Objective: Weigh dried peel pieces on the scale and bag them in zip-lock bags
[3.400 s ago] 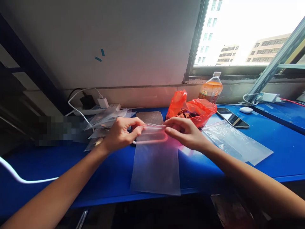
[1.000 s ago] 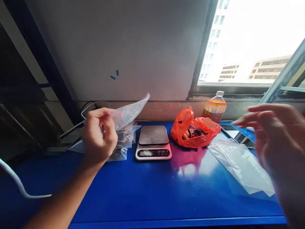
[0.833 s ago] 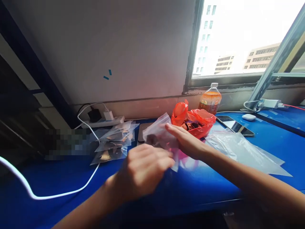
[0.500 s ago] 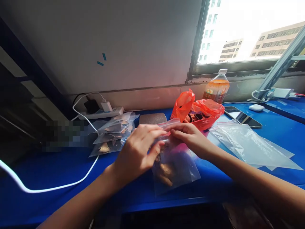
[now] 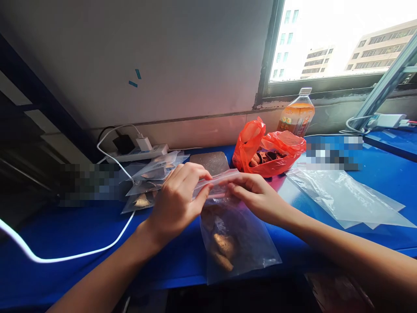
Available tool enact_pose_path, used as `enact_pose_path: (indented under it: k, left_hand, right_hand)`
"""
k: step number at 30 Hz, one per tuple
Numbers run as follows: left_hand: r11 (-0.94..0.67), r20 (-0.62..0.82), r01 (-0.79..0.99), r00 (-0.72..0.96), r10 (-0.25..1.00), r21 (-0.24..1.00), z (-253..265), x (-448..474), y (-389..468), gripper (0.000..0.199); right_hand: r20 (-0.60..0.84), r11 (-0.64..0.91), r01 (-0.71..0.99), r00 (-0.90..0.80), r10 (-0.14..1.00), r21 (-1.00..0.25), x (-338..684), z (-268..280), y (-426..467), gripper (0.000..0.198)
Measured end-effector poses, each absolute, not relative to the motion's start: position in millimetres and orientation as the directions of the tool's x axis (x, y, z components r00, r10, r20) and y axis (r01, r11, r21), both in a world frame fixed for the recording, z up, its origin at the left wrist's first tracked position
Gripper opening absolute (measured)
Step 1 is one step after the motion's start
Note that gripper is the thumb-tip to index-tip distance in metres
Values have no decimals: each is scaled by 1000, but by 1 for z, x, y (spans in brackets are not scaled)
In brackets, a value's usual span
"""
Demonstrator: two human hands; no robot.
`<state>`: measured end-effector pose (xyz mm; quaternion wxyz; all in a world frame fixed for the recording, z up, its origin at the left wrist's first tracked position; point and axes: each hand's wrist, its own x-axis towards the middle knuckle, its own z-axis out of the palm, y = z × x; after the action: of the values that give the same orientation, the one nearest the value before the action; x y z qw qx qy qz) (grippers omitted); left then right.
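A clear zip-lock bag (image 5: 250,234) hangs over the front part of the blue table, with several brown, dried-looking pieces (image 5: 224,248) inside. My left hand (image 5: 182,198) pinches the left part of its pink-lined zip edge between thumb and fingers. On the other side, my right hand (image 5: 260,195) is closed on the same top edge, thumb below and fingers behind. The bag's mouth runs nearly straight between both hands. Behind them sits an open red plastic bag (image 5: 286,163) holding more dark brown pieces.
Filled clear bags (image 5: 141,200) are stacked at left beside a power strip (image 5: 156,151) and a white cable (image 5: 81,256). Flat clear bags (image 5: 345,195) lie at right. A drink bottle (image 5: 298,113) and a grey flat slab (image 5: 211,161) stand toward the wall.
The bag has come lower and toward me, its zip edge now more plainly visible. My left hand has shifted slightly left and its fingers have closed on the edge.
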<state>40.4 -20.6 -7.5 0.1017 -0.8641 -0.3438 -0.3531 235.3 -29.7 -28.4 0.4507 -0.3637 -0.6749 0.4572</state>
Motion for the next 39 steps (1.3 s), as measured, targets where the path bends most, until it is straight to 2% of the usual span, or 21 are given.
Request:
enact_pose_path:
  k: [6, 8, 11, 15, 20, 24, 27, 29, 32, 37, 39]
  left_hand:
    - [-753, 669, 652, 523, 528, 84, -6, 39, -20, 4]
    - [-766, 653, 639, 553, 517, 65, -6, 39, -21, 5]
    - [-802, 637, 597, 624, 452, -16, -8, 44, -24, 10]
    - [-853, 601, 517, 706, 375, -75, -14, 51, -31, 15]
    - [-885, 570, 454, 756, 321, -104, -19, 56, -33, 21]
    - [-898, 539, 411, 798, 270, -158, -21, 57, -33, 17]
    - [-908, 499, 389, 824, 269, -154, -22, 56, -33, 15]
    - [-918, 479, 381, 829, 287, -111, -22, 56, -32, 15]
    - [-913, 433, 407, 821, 371, 10, -21, 53, -26, 15]
    - [-798, 337, 498, 728, 597, 339, -22, 47, -14, 11]
    - [-722, 289, 516, 682, 672, 460, -20, 46, -13, 9]
  right_hand:
    - [245, 286, 49, -391, 887, -957, 235, -28, -33, 26]
    - [229, 284, 86, -397, 889, -955, 239, -24, -32, 33]
    - [197, 295, 227, -374, 906, -928, 248, -18, -27, 44]
    - [76, 333, 420, -521, 850, -844, 259, -15, -20, 28]
    - [22, 421, 486, -635, 772, -766, 262, -15, -20, 13]
    - [-30, 451, 536, -667, 744, -714, 260, -14, -22, 13]
    - [-4, 471, 643, -593, 805, -604, 258, -15, -21, 13]
    - [24, 449, 708, -522, 853, -546, 257, -18, -19, 11]
    - [72, 460, 699, -508, 858, -547, 255, -22, -20, 12]
    - [319, 643, 523, -580, 750, -560, 251, -18, -32, 16]
    - [342, 678, 467, -616, 710, -567, 251, -16, -34, 25]
